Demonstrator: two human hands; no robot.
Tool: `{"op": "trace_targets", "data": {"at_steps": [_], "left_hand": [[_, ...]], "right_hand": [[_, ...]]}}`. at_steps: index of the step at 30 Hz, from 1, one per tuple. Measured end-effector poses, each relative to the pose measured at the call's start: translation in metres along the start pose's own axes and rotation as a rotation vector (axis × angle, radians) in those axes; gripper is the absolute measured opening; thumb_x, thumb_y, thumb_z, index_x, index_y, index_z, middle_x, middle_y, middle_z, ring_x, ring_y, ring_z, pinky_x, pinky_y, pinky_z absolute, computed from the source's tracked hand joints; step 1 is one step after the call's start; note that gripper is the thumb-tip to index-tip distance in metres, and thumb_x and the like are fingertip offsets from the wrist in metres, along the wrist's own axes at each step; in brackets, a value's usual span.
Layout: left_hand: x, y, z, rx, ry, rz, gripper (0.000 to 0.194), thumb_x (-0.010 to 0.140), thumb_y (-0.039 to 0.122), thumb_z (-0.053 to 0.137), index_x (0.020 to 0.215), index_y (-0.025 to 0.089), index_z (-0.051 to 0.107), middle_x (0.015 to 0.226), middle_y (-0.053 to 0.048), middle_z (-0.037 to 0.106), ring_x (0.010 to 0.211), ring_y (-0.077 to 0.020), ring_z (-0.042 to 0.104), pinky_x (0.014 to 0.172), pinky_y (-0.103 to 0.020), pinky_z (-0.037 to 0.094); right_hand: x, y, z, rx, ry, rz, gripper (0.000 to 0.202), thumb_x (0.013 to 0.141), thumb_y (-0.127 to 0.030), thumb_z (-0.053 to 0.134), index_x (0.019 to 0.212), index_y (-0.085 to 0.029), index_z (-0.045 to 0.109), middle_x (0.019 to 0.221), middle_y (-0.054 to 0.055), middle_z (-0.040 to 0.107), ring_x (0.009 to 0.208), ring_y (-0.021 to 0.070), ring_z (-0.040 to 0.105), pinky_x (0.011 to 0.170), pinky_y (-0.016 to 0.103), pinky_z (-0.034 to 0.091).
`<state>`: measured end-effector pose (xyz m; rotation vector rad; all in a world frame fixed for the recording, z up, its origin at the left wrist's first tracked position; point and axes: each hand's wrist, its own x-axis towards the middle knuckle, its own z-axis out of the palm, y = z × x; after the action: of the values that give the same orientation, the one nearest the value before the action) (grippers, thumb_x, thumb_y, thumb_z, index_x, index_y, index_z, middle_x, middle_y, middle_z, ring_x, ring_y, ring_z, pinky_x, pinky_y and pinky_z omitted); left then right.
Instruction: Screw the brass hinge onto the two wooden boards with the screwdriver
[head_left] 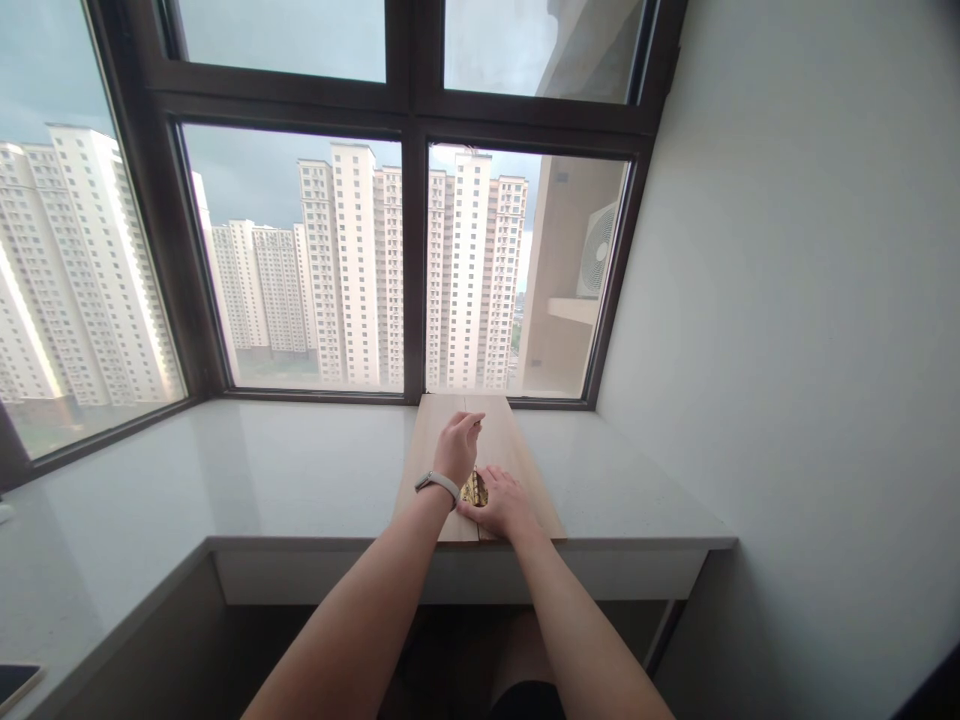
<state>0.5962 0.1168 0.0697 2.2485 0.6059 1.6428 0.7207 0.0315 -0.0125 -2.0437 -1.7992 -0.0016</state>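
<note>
Two pale wooden boards (435, 440) lie side by side, with a seam running between them toward the window. Over the seam, near the front end, sits a gold-coloured metal hinge (474, 489), partly covered by my hands. My right hand (510, 502) rests low on the boards and holds the hinge between its thumb and fingers. Just above and left of it is my left hand (459, 447), its fingers pinched together; something small may be between the fingertips, but I cannot make it out. A light band (439, 485) circles the left wrist.
The boards rest on a white countertop (315, 470), reaching from its front edge to the dark window frame (415, 250). A plain wall (787, 330) stands on the right. At the lower left corner a dark flat object (16, 682) lies on the counter.
</note>
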Motion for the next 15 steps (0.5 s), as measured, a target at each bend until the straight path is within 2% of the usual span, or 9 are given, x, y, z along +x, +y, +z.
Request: {"op": "trace_targets", "data": {"at_steps": [3,5,11,15], "left_hand": [[-0.0011,-0.0001,-0.0012,0.029,0.010,-0.017,0.028,0.103,0.020,0.055,0.122,0.024,0.075,0.104,-0.007,0.071,0.089,-0.0181,0.071,0.085,-0.033,0.061],[-0.0015,-0.0010,-0.0006,0.021,-0.010,-0.006,0.029,0.104,0.022,0.053,0.125,0.024,0.074,0.108,-0.008,0.072,0.092,-0.0184,0.071,0.086,-0.033,0.061],[-0.0007,-0.0058,0.0042,-0.002,-0.043,0.031,0.036,0.107,0.022,0.045,0.135,0.021,0.068,0.140,-0.011,0.067,0.130,-0.0246,0.064,0.112,-0.043,0.054],[0.0004,-0.0018,0.0032,-0.005,-0.031,0.003,0.033,0.106,0.021,0.046,0.129,0.021,0.070,0.128,-0.010,0.073,0.119,-0.0239,0.070,0.105,-0.042,0.058]], "right_hand": [[-0.0002,-0.0004,-0.0002,0.003,0.005,-0.002,0.092,0.081,-0.083,0.059,0.152,-0.026,0.051,0.157,0.014,0.049,0.144,0.0346,0.042,0.119,0.045,0.028],[-0.0004,-0.0010,-0.0008,0.001,0.009,-0.006,0.090,0.081,-0.082,0.060,0.151,-0.026,0.052,0.156,0.013,0.050,0.143,0.0346,0.043,0.118,0.045,0.029],[-0.0016,-0.0034,-0.0030,-0.003,0.024,-0.011,0.087,0.081,-0.081,0.062,0.148,-0.026,0.054,0.153,0.013,0.053,0.141,0.0332,0.045,0.117,0.042,0.030],[-0.0023,-0.0044,-0.0042,0.000,0.012,0.001,0.085,0.081,-0.081,0.062,0.147,-0.027,0.055,0.154,0.012,0.052,0.142,0.0330,0.044,0.118,0.042,0.029]]}}
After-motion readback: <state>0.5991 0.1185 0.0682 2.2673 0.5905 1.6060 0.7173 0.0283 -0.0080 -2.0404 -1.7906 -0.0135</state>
